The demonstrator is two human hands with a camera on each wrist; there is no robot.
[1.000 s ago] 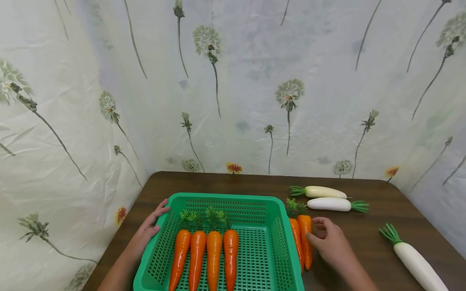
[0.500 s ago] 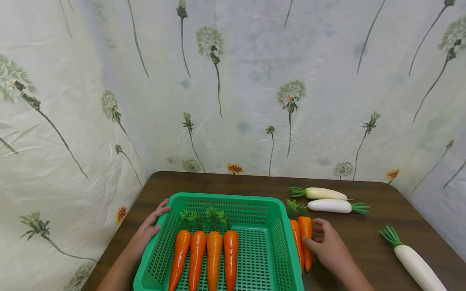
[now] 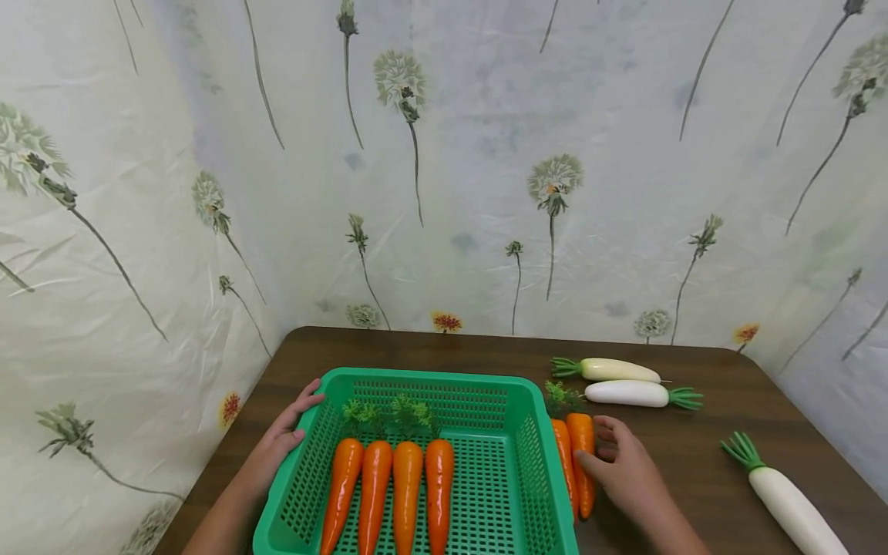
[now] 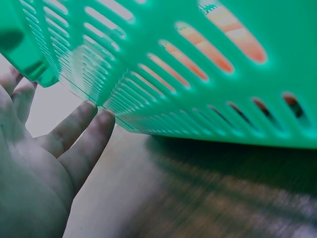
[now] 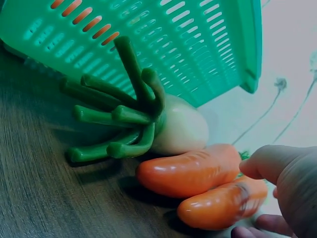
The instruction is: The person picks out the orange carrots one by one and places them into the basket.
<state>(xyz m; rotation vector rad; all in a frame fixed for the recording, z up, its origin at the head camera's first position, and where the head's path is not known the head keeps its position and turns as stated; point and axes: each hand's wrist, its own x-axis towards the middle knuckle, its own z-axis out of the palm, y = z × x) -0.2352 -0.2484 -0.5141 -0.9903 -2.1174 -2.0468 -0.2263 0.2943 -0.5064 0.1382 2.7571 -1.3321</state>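
My left hand (image 3: 280, 443) lies along the left side of the green basket (image 3: 430, 377), fingers extended; in the left wrist view two fingertips (image 4: 106, 119) meet its slotted wall. My right hand (image 3: 627, 466) is at the outer carrot (image 3: 581, 432) beside the basket, thumb over it and fingers loosely bent at its far side. A second carrot (image 3: 565, 462) lies between that one and the basket. The right wrist view shows a white radish (image 5: 183, 126) with thick green stalks between basket and carrots, hidden in the head view. Inside the basket several orange carrots (image 3: 408, 489) lie in a row.
Two white radishes, one cream (image 3: 620, 370) and one whiter (image 3: 627, 393), lie toward the back of the brown table (image 3: 479, 351). Another radish (image 3: 798, 509) lies at the front right. A flowered cloth (image 3: 458, 169) hangs behind and on both sides.
My right thumb has moved slightly down and left onto the outer carrot. The left hand, basket and vegetables keep their places, apart from a slight shift of the view.
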